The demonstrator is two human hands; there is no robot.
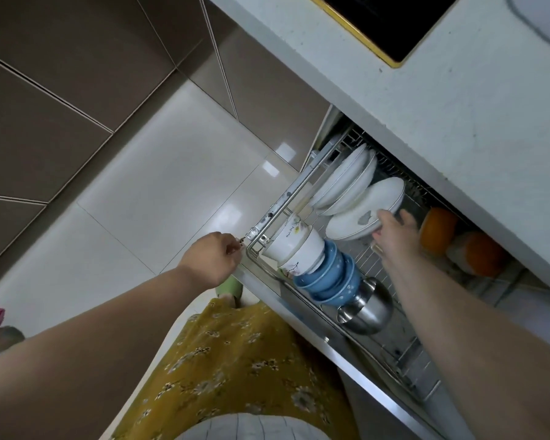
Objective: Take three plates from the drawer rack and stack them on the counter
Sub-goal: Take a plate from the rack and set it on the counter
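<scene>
No brand or label can be read; the white bowls carry only a small printed flower pattern and some tiny dark marks that are too small to read.

The drawer rack is pulled out from under the counter and takes the right half of the view, from about 2 o'clock down to 5 o'clock. Inside it, at the far end near 1 o'clock, white plates stand on edge, leaning against each other. Just beside them, nearer to the person, one more white plate with a thin dark rim and a grey mark leans in the wire slots. The right hand is at this plate, its fingers closed over the plate's lower edge and the thumb spread apart to the right.

In the front of the rack lies a row of nested bowls on their sides: the white bowls, then blue bowls, then steel bowls towards 5 o'clock. At 3 o'clock, deeper under the counter, two orange round containers rest; what they hold I cannot tell.

The left hand, close to the centre, is curled, and its fingertips pinch the front corner of the rack frame.

On the counter at 12 o'clock sits a black cooktop with a gold edge. No plate is on the counter yet.
</scene>
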